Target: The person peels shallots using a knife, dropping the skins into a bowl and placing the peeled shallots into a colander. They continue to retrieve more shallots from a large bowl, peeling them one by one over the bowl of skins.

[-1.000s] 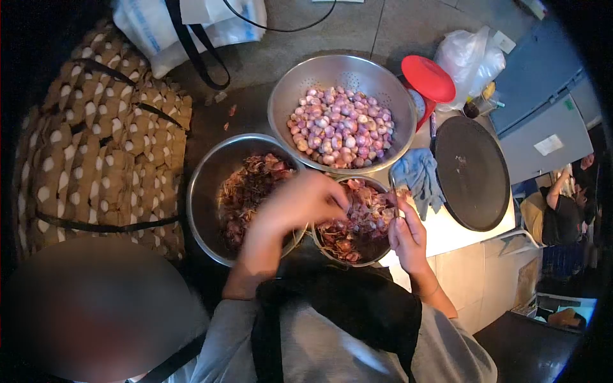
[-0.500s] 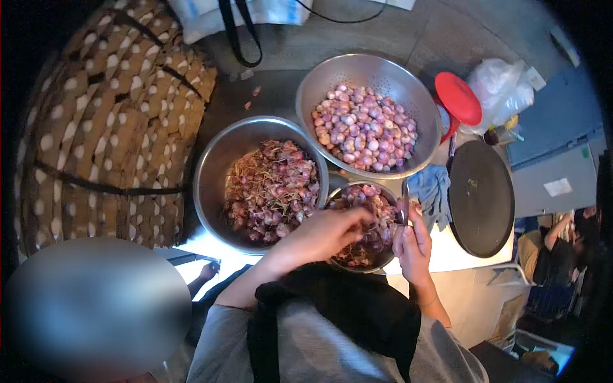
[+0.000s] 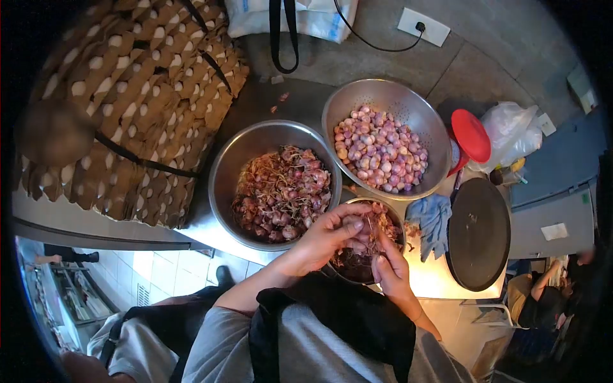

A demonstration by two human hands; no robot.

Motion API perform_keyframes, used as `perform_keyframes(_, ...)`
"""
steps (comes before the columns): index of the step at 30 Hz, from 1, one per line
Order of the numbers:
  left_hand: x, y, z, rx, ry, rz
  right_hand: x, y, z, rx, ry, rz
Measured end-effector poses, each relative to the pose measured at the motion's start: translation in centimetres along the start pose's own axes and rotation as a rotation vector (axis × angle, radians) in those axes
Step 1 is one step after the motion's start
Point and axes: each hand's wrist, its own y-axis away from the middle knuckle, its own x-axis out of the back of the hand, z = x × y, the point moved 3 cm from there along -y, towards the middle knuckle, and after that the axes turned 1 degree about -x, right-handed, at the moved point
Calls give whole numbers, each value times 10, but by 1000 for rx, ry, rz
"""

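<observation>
Over the small metal bowl (image 3: 401, 231), my left hand (image 3: 319, 241) pinches a clump of reddish shallots (image 3: 363, 241) with dry roots. My right hand (image 3: 394, 273) meets the clump from the other side, fingers closed; what they grip is hard to make out, and no knife shows clearly. Skins and shallots lie in the small bowl under my hands. To the left, a large metal bowl (image 3: 220, 185) holds unpeeled shallots with stringy roots. Peeled pink-purple shallots (image 3: 382, 150) fill the bottom of a metal colander (image 3: 434, 137) behind.
Egg trays (image 3: 140, 83) are stacked at the left. On the right are a blue cloth (image 3: 429, 220), a round dark pan (image 3: 479, 235), a red scale (image 3: 471, 136) and plastic bags (image 3: 511, 131). Another person (image 3: 153, 338) is close at lower left; one more (image 3: 548, 300) is far right.
My right hand has moved left and down to meet my left hand at the clump. The knife seen upright in it earlier no longer shows clearly. The view has shifted, moving the bowls lower.
</observation>
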Motion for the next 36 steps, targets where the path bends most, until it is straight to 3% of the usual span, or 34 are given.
perform_keyframes(4, 0, 3, -6, -4, 117, 10, 2, 3, 7, 177, 314, 100)
perform_keyframes(9, 2, 5, -16, -62, 117, 57, -2, 5, -5, 219, 397, 84)
perform_keyframes(12, 11, 4, -25, -89, 84, 92, -4, 6, -9, 113, 389, 73)
perform_keyframes(16, 14, 3, -24, -118, 148, 173, -5, -1, -6, 264, 496, 88)
perform_keyframes(18, 20, 2, -31, -111, -32, 132, -10, -10, -16, 275, 417, 32)
perform_keyframes(20, 10, 5, -29, -55, 190, 118, -16, -22, -10, 352, 280, 26)
perform_keyframes(22, 10, 7, -21, -156, 162, 67, -21, -27, -3, 399, 133, 61)
perform_keyframes(23, 9, 10, -19, -165, 9, 120, -23, -21, -2, 309, -8, 81)
perform_keyframes(24, 10, 7, -24, -216, -55, 113, -23, -20, 1, 296, -10, 164)
perform_keyframes(29, 6, 14, -13, -331, -98, 95, -5, -21, 26, 211, -67, 129)
perform_keyframes(32, 9, 14, -16, -455, -292, 108, -15, -20, 17, 198, -177, 86)
perform_keyframes(36, 10, 18, -19, -391, -447, 129, -13, -18, 20, 140, -215, 49)
